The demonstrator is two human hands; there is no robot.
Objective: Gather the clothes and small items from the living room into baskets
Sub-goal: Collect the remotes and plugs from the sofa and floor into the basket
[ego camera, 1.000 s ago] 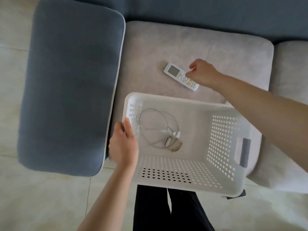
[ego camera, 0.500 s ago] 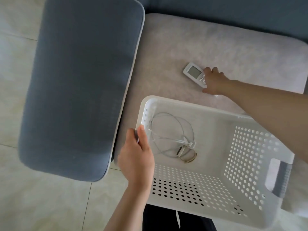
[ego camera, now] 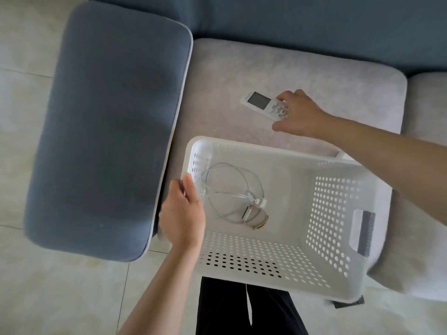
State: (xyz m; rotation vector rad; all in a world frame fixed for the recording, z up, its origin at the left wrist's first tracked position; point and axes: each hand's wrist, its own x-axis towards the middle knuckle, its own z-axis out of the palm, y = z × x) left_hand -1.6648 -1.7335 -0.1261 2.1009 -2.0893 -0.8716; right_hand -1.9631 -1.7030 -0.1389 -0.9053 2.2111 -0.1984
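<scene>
A white perforated basket (ego camera: 333, 240) rests partly on the sofa seat, its near side over the floor. My left hand (ego camera: 182, 216) grips its left rim. Inside lie a coiled white cable (ego camera: 232, 187) and a gold-coloured bracelet (ego camera: 256, 217). Beyond the basket, a white remote with a small screen (ego camera: 260, 102) lies on the light grey seat cushion (ego camera: 242, 68). My right hand (ego camera: 298, 114) holds the remote's button end, with fingers on its far edge and thumb on the near side.
A wide blue-grey armrest (ego camera: 108, 126) stands left of the seat. The dark blue backrest (ego camera: 314, 25) runs along the top. Pale tiled floor (ego camera: 48, 298) lies below. A second seat cushion (ego camera: 428, 105) adjoins on the right.
My right hand reached the remote and closed round its button end. The remote seems slightly lifted or shifted. My left hand kept its hold on the basket rim.
</scene>
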